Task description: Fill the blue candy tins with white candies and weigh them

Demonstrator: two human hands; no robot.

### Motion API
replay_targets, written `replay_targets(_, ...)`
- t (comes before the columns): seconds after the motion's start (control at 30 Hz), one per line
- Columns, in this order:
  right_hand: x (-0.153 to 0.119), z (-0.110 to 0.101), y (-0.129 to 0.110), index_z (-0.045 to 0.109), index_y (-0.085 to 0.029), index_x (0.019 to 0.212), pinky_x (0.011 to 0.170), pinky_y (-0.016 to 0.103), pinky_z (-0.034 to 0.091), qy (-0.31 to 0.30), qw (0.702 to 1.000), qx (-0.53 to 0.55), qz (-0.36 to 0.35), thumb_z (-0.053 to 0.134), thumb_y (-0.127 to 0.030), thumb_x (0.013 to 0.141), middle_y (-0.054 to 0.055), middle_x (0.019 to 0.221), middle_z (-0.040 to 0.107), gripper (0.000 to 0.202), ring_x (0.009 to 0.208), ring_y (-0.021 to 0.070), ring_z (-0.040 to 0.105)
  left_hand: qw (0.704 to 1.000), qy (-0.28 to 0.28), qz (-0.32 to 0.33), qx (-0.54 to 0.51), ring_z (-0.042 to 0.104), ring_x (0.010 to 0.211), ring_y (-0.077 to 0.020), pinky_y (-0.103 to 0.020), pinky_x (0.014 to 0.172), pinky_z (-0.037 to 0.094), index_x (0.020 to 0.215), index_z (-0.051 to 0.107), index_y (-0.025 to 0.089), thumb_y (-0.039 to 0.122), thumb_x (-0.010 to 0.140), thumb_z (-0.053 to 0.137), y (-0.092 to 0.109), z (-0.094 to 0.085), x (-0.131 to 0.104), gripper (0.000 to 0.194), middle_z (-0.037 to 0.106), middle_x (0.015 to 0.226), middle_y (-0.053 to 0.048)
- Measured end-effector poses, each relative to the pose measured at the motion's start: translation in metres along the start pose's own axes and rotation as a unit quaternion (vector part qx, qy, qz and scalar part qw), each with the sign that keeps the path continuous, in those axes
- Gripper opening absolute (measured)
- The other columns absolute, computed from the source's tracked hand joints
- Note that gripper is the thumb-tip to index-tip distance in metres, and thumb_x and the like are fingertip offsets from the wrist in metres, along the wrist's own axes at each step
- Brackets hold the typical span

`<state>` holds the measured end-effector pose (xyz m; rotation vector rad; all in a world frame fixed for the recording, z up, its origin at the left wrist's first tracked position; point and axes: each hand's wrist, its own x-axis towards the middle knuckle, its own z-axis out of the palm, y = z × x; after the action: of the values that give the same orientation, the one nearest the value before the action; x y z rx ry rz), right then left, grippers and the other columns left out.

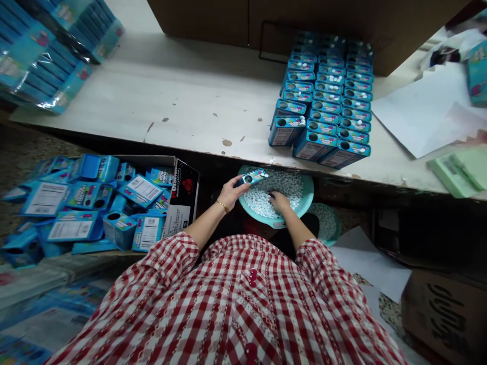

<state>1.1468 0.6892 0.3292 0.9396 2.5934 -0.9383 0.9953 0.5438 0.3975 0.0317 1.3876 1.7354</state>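
My left hand (pixel 230 194) grips a small blue tin (pixel 254 177), its dark round opening facing up, over the left rim of a turquoise basin (pixel 309 195). A white piece shows at the tin's right end. Small white candies (pixel 262 203) fill much of the basin, which sits at my lap below the table edge. Down among them is my right hand (pixel 280 202), its fingertips sunk in the candies, so I cannot make out what they hold.
Rows of blue tins (pixel 327 106) stand on the white table (pixel 198 101) before a brown carton (pixel 304 25). Loose tins heap in a box (pixel 184 203) at my left. Wrapped packs (pixel 38 56) lie far left. A second basin (pixel 327 223) and white paper (pixel 365 258) are at my right.
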Motion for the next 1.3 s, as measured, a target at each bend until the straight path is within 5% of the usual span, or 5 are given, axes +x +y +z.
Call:
replay_targets(0.43, -0.063, -0.102, 0.0, 0.061, -0.014, 0.105, 0.061, 0.025, 0.042, -0.013, 0.971, 0.231, -0.062, 0.056, -0.042, 0.073, 0.002, 0.079, 0.062, 0.043, 0.066, 0.0134, 0.053, 0.999, 0.014, 0.015, 0.036, 0.061, 0.083, -0.0147, -0.035, 0.087, 0.048, 0.109, 0.061, 0.014, 0.028, 0.052, 0.082, -0.011, 0.004, 0.005, 0.062, 0.064, 0.092, -0.004)
replay_targets(0.6, -0.074, -0.14, -0.048, 0.065, -0.022, 0.107, 0.079, 0.031, 0.044, -0.002, 0.999, -0.016, -0.052, 0.052, -0.036, 0.079, 0.006, 0.1, 0.068, 0.033, 0.092, 0.022, 0.06, 0.991, 0.009, 0.045, 0.123, 0.059, 0.092, -0.0179, -0.035, 0.092, 0.043, 0.108, 0.064, 0.015, 0.03, 0.05, 0.082, -0.027, 0.016, 0.004, 0.062, 0.065, 0.094, -0.006)
replay_targets(0.83, -0.082, -0.149, -0.122, 0.067, -0.017, 0.102, 0.075, 0.036, 0.047, -0.024, 0.951, -0.308, -0.002, 0.041, -0.032, 0.086, 0.014, 0.101, 0.067, 0.033, 0.09, 0.028, 0.063, 0.981, 0.019, 0.074, 0.179, 0.055, 0.103, -0.0212, -0.035, 0.096, 0.04, 0.102, 0.068, 0.017, 0.03, 0.048, 0.083, -0.032, 0.021, 0.004, 0.058, 0.062, 0.106, -0.008)
replay_targets(1.0, -0.094, -0.164, -0.107, 0.062, -0.023, 0.109, 0.076, 0.037, 0.047, 0.006, 0.951, -0.308, -0.005, 0.039, -0.034, 0.088, 0.011, 0.107, 0.065, 0.033, 0.094, 0.0268, 0.063, 0.994, 0.009, 0.035, 0.101, 0.059, 0.088, -0.0161, -0.033, 0.089, 0.044, 0.107, 0.065, 0.016, 0.028, 0.048, 0.083, -0.029, 0.015, 0.002, 0.062, 0.064, 0.092, -0.005)
replay_targets(1.3, -0.041, -0.063, -0.011, 0.055, -0.022, 0.122, 0.084, 0.035, 0.043, -0.073, 0.974, -0.162, 0.141, 0.047, -0.026, 0.085, 0.013, 0.111, 0.064, 0.037, 0.103, 0.0251, 0.059, 0.999, -0.019, -0.018, -0.044, 0.062, 0.078, -0.0125, -0.033, 0.087, 0.046, 0.103, 0.063, 0.016, 0.017, 0.047, 0.083, -0.009, 0.0, -0.013, 0.06, 0.064, 0.089, -0.002)
